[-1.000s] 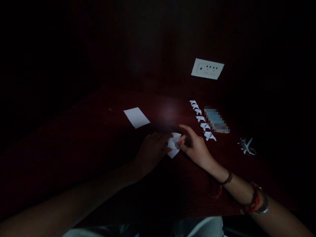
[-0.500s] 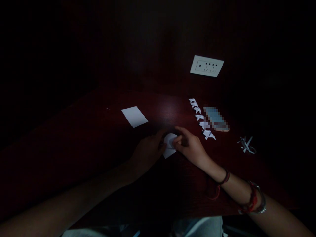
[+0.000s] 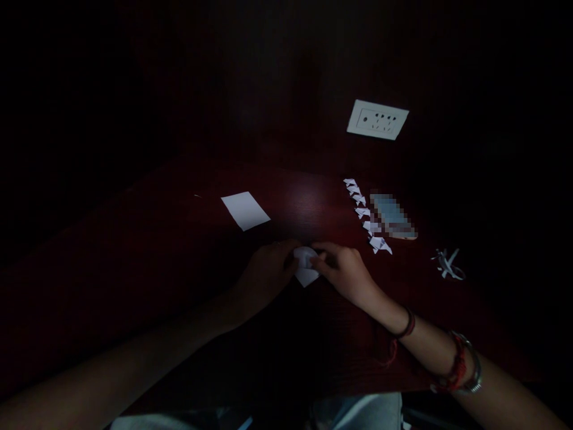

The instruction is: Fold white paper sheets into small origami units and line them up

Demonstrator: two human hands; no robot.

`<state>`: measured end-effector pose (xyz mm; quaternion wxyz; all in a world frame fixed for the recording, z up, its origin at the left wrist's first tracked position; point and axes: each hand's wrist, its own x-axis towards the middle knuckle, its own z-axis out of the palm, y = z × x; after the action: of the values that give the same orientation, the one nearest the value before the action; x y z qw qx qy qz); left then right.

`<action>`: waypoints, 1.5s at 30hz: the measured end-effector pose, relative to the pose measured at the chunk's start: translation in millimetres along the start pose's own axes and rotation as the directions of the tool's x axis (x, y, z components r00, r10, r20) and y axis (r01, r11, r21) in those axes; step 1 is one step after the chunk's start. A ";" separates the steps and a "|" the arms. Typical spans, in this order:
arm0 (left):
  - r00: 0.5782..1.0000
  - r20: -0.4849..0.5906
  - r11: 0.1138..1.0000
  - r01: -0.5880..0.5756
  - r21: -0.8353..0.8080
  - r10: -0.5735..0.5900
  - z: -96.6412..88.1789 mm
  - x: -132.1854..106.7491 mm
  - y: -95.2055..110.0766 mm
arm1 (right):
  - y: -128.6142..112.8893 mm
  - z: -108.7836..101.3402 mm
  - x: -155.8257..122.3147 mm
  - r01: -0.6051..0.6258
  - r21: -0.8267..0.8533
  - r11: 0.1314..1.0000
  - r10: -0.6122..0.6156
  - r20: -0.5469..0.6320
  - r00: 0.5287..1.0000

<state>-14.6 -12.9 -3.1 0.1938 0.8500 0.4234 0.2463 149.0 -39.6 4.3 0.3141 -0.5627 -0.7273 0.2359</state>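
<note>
A small white sheet of paper (image 3: 307, 276) lies on the dark red table in front of me, its far part bent over into a curve and one corner pointing at me. My left hand (image 3: 272, 264) grips its left edge, deep in shadow, with the thumb on the paper. From the right, my right hand (image 3: 344, 266) holds the other edge, thumb and fingers closed on the curved part. The fingertips behind the paper are partly hidden.
A flat white paper square (image 3: 246, 210) lies beyond my left hand. Several folded paper figures (image 3: 379, 244) form a row at right, beside a blurred phone (image 3: 393, 216). Paper scraps (image 3: 448, 264) lie farther right. A socket plate (image 3: 378, 119) is on the back wall.
The right fingers have come slightly lower and closer over the bent paper, and the curved part looks pressed flatter. The left hand has shifted only a little; the view has moved slightly.
</note>
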 end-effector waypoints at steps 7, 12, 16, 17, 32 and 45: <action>0.997 -0.007 0.996 -0.076 -0.050 0.075 0.2 0.4 -4.9 | 5.4 0.4 -1.0 0.032 0.095 0.995 -0.032 0.003 0.999; 0.998 0.067 0.991 -0.009 -0.132 0.018 -6.4 0.4 2.4 | 6.0 -1.2 -0.8 0.001 0.150 0.989 -0.012 0.074 0.997; 0.995 0.074 0.991 0.076 -0.109 -0.068 -7.9 1.2 3.8 | 5.9 -0.2 -1.0 -0.002 0.098 0.995 -0.002 0.041 0.999; 0.995 0.067 0.991 0.087 -0.106 -0.080 -7.3 1.2 2.9 | 5.5 0.3 -1.2 0.000 0.088 0.996 -0.003 0.029 1.000; 0.995 -0.016 0.960 0.092 -0.263 -0.100 -9.1 -3.6 7.7 | 1.1 -1.1 -6.3 0.085 0.088 0.993 -0.079 -0.064 0.995; 0.999 -0.015 0.941 0.027 -0.338 -0.034 -13.5 -4.2 13.3 | -8.1 -8.3 -6.1 0.197 -0.045 0.979 -0.201 -0.130 0.971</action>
<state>-16.3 -22.2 13.7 0.3363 0.7948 0.3901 0.3209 150.6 -47.6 14.5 0.3754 -0.5066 -0.7608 0.1534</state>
